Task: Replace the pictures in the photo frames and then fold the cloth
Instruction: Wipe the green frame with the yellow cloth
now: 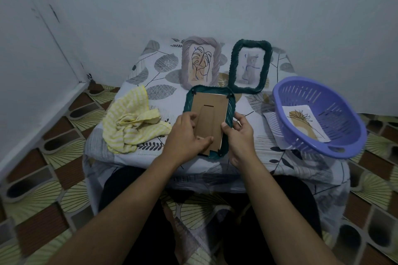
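Observation:
A dark green woven photo frame [230, 112] lies face down at the middle of the table, its brown cardboard backing [212, 105] facing up. My left hand [186, 135] grips its left side, thumb lying across the backing's lower part. My right hand [241, 135] holds the frame's right edge, thumb on the backing. Behind it a pale pinkish-grey frame [201, 61] with a leaf drawing and a second dark green frame [249, 65] with a faint picture lean against the wall. A crumpled yellow-and-white striped cloth [133, 122] lies at the left.
A purple plastic basket [318, 116] at the table's right holds a loose picture [305, 121] of a plant; another sheet pokes out beneath it. A leaf-patterned tablecloth [155, 84] covers the small table. White walls close in behind and left. Patterned floor surrounds.

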The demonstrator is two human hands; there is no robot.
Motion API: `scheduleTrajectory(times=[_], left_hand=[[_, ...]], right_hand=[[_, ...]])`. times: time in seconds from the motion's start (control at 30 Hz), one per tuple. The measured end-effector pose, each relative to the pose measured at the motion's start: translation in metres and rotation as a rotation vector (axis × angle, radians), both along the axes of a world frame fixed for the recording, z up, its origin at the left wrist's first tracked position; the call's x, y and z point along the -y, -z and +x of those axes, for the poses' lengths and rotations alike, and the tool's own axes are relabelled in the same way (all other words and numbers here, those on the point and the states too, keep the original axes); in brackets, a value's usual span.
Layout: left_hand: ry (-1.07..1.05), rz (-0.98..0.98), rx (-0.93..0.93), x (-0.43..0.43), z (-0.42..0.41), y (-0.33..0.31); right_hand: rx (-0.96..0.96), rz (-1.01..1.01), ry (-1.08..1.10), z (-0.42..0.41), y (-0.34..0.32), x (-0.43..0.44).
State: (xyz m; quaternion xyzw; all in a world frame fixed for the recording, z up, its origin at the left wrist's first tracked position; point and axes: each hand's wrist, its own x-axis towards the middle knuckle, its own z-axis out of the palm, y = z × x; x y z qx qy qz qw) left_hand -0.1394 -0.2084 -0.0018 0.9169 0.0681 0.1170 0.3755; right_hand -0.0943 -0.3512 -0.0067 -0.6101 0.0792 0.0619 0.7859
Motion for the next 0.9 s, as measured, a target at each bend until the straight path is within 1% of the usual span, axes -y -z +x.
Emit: scheduleTrajectory(times=[0.2,0.5,0.6,0.67,0.73,0.83,0.9], left_hand=[[-0.033,0.016,-0.062,0.006,0.003,-0.014],[-0.064,0.098,-0.161,0.003,0.012,-0.057],[-0.023,0.151,-0.201,-0.001,0.013,-0.075],[0.015,0.116,-0.206,-0.002,0.013,-0.085],[0.023,0.043,-0.203,-0.002,0.013,-0.09],[-0.003,-0.097,-0.206,-0.008,0.014,-0.087],[-0.018,-0.201,-0.213,-0.011,0.016,-0.082]], right_hand=[[0.014,-0.004,0.018,0.001,0.0,-0.004],[0.152,-0.107,0.044,0.004,-0.005,0.002],[0.203,-0.093,0.031,0.004,-0.01,0.005],[0.214,-0.102,0.014,0.005,-0.012,0.006],[0.198,-0.059,-0.014,0.007,-0.015,0.008],[0.065,0.167,-0.031,0.005,-0.022,0.011],[-0.012,0.295,0.02,0.007,-0.02,0.011]])
